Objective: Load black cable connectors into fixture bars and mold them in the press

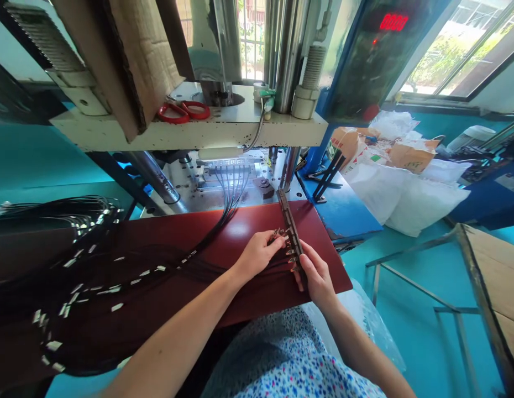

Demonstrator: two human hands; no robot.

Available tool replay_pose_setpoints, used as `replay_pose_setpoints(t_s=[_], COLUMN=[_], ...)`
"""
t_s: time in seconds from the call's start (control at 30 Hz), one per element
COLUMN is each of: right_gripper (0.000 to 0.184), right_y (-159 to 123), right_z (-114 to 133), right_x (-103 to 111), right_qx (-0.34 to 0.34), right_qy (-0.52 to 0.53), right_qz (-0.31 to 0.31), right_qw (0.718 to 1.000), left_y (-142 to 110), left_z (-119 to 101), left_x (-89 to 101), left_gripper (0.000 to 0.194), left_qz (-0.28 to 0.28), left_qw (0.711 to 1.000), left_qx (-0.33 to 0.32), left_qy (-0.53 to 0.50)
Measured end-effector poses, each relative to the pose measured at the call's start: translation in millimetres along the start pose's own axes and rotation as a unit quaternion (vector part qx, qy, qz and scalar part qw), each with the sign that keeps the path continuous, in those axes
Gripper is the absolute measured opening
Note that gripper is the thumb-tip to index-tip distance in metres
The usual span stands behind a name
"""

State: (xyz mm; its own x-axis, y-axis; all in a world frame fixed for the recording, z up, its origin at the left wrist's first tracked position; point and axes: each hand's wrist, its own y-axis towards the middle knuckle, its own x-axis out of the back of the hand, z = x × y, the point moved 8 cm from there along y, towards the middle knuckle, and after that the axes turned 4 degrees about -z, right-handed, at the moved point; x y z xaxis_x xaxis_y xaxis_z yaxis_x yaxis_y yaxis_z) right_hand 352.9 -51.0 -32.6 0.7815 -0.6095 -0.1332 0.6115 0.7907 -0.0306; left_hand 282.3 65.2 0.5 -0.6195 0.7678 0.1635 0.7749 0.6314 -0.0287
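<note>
A long dark slotted holder bar (287, 216) lies on the dark red worktable (207, 243), running away from me. My right hand (317, 275) grips its near end, fingers curled round it. My left hand (259, 253) pinches a small metal cable end against the bar's left side. Thin black cables (186, 265) run from that hand leftward across the table to a big bundle (74, 287) with white tags.
A press machine stands behind the table, with black wires (232, 188) on its base plate and red scissors (184, 111) on its upper shelf. A red digital display (393, 22) glows top right. White bags (406, 193) and cartons lie on the right; a metal frame (426, 276) stands on the teal floor.
</note>
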Motion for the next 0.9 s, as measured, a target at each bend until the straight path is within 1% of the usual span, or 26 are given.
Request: replay_pose_setpoints(t_s=[0.03,0.1,0.2,0.27,0.33,0.43,0.6,0.63,0.67,0.7,0.77,0.8,0.83,0.87,0.9], right_gripper=[0.044,0.044,0.045,0.045,0.045,0.045,0.045,0.045,0.044,0.044,0.044,0.043,0.043,0.043,0.042], right_y=[0,0,-1,-1,-1,-1,-2,-2,-2,-2,-2,-1,-1,0,0], right_z=[0,1,2,4,5,4,4,4,3,3,3,3,3,2,2], right_x=[0,0,-2,-3,-3,-4,-9,-10,-10,-9,-6,-4,-2,-1,1], right_qx=[-0.001,-0.003,-0.006,-0.008,-0.009,-0.005,0.013,0.014,0.013,0.011,0.009,0.008,0.006,0.003,-0.001], right_qy=[0.002,0.003,-0.001,-0.004,-0.007,-0.021,-0.085,-0.087,-0.082,-0.073,-0.047,-0.033,-0.019,-0.007,0.003], right_qz=[0.000,0.006,0.022,0.029,0.032,0.038,0.052,0.051,0.048,0.043,0.026,0.017,0.010,0.004,0.000], right_qw=[1.000,1.000,1.000,1.000,0.999,0.999,0.995,0.995,0.995,0.996,0.999,0.999,1.000,1.000,1.000], left_y=[0,0,0,0,1,2,0,0,1,2,2,2,3,3,4], left_z=[1,4,9,9,7,4,1,0,-3,-6,-13,-15,-17,-18,-18], left_x=[-1.1,-3.6,-6.9,-8.9,-9.1,-7.3,-7.0,-4.3,1.0,8.5,25.0,30.6,33.1,33.1,30.3], left_gripper=[0.028,0.029,0.029,0.029,0.029,0.028,0.027,0.026,0.024,0.023,0.023,0.025,0.028,0.030,0.033], left_qz=[0.002,0.012,0.027,0.038,0.042,0.041,0.051,0.036,0.006,-0.035,-0.117,-0.136,-0.136,-0.119,-0.089], left_qw=[1.000,1.000,0.996,0.994,0.995,0.998,0.999,0.999,0.999,0.998,0.991,0.989,0.989,0.992,0.996], left_qx=[0.000,0.021,0.074,0.087,0.076,0.041,-0.003,-0.012,-0.024,-0.037,-0.054,-0.056,-0.053,-0.045,-0.031], left_qy=[0.008,0.004,-0.041,-0.062,-0.057,-0.035,0.009,0.025,0.039,0.048,0.038,0.022,0.006,-0.005,-0.009])
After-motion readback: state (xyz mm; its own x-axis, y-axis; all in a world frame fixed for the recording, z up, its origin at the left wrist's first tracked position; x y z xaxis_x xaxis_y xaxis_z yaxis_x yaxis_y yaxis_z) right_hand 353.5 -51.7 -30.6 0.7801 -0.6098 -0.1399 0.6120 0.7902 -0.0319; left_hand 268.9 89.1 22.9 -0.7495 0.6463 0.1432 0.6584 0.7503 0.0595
